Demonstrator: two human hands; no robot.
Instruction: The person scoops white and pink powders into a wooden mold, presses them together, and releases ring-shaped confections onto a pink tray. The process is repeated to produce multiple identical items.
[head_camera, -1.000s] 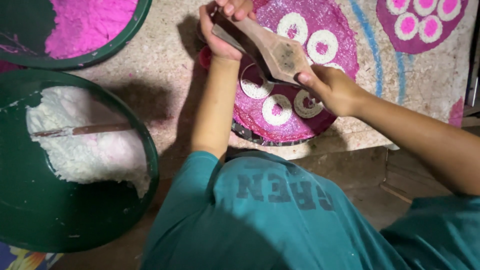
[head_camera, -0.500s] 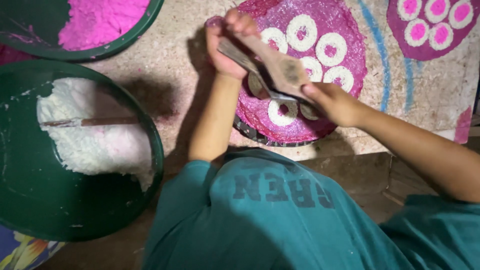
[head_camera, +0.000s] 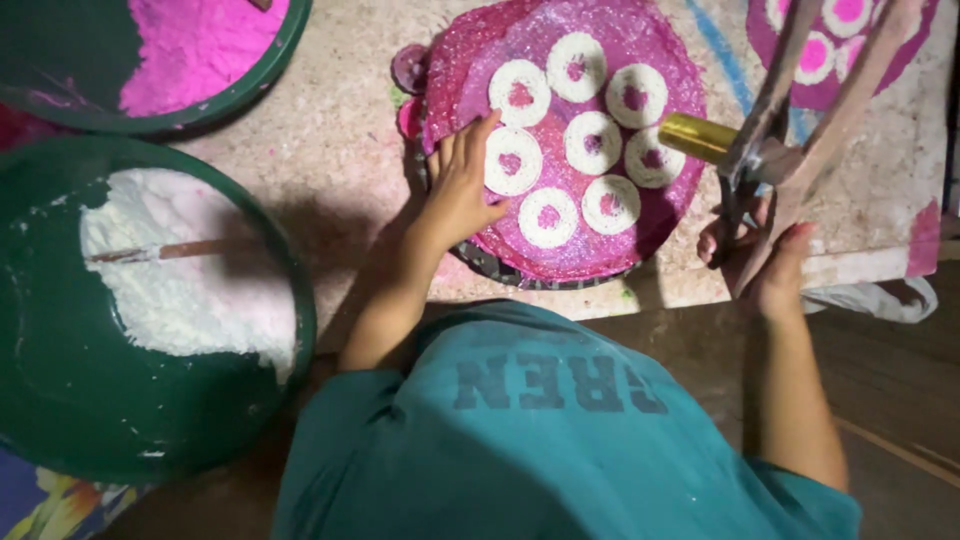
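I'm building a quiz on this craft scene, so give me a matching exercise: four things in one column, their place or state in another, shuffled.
Things:
1. left hand
2. right hand
3. white powder
4. pink powder

Places or states:
A. in the top-left green bowl
B. holds a metal tool
C. rests on the pink disc
D. in the near green bowl, with a stick in it

Pairs: 1-C, 2-B, 3-D, 4-A

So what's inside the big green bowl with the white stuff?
The green bowl holds a heap of white powder with a thin stick lying on it. Whatever lies beneath the powder is covered.
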